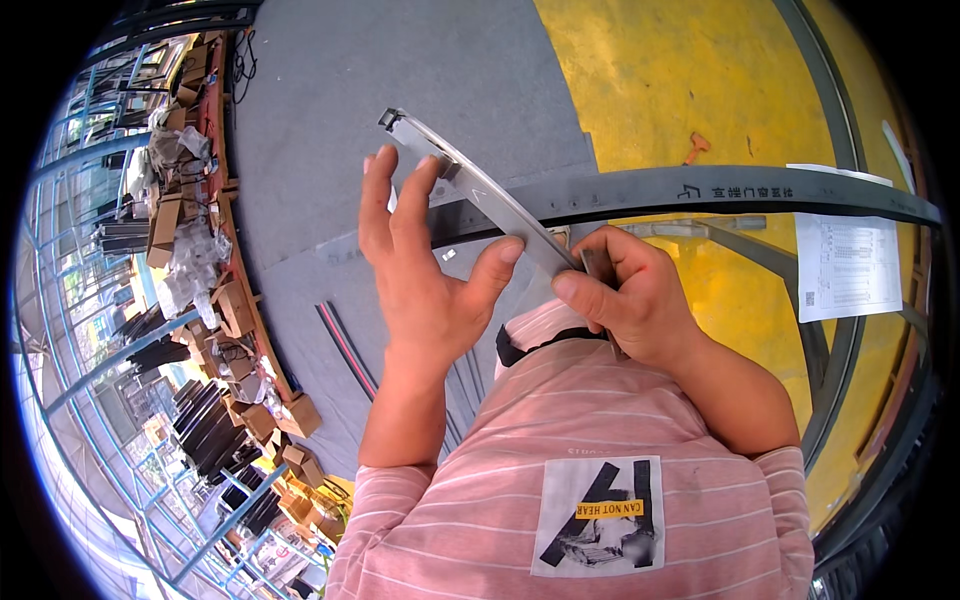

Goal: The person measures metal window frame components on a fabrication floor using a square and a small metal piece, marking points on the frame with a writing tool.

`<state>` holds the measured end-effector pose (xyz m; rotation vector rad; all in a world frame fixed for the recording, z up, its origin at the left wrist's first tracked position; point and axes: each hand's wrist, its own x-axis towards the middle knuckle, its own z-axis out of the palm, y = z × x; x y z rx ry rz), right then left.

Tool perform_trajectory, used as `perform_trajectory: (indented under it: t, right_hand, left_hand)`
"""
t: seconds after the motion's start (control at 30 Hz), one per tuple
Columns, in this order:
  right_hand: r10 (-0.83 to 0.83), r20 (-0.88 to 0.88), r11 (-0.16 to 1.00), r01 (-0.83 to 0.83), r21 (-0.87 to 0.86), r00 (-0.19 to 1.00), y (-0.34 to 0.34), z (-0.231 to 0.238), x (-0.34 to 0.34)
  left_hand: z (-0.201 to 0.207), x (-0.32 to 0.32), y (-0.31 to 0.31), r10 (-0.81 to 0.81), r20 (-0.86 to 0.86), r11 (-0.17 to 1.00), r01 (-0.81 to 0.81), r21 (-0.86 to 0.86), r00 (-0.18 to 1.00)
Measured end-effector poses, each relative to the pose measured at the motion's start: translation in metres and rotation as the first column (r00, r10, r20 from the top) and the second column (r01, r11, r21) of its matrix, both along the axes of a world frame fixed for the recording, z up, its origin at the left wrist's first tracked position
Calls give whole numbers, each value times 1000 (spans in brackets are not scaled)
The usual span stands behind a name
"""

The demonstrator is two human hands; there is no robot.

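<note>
A flat, narrow grey metal bar (pixel 500 205) slants up and to the left in front of me, with a small dark fitting at its far end. My right hand (pixel 630 295) grips its near end between thumb and bent fingers. Beside the bar is my left hand (pixel 425 270), its fingers stretched and spread. The left index fingertip and thumb tip come close to the bar; whether they touch it I cannot tell. Behind the bar, a long dark grey profile (pixel 660 190) with printed film runs across to the right, partly hidden by my hands.
White printed sheets (pixel 848 265) hang at the profile's right part, above a grey metal stand (pixel 765 258). An orange tool (pixel 697 147) lies on the yellow floor (pixel 640 80). At left, a long shelf holds cardboard boxes (pixel 235 308) and plastic bags (pixel 190 260). Dark strips (pixel 345 350) lie on the grey floor.
</note>
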<state>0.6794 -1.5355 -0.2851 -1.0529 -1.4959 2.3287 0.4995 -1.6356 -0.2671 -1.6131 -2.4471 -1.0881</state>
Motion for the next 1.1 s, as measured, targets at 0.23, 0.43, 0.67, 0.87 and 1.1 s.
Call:
perform_trajectory:
  t: [0.23,0.43,0.67,0.87,1.1]
  right_hand:
    - [17,54,1000,-18,12,998,2,4,1]
    - [64,51,997,-62,-44,997,11,7,0]
    - [162,68,986,-164,29,985,20,9,-2]
    - [278,82,938,-289,193,957,30,10,-1]
    - [366,11,883,-351,312,931,48,5,-5]
  left_hand:
    - [-3,-9,4,-112,-135,990,99,-100,984]
    - [-5,-12,6,-120,-113,986,105,-130,986]
    - [-6,-13,9,-123,-86,988,114,-103,989]
    - [-8,-14,11,-100,-105,989,87,-117,989]
    - [-20,-6,10,-34,-55,999,32,-33,998]
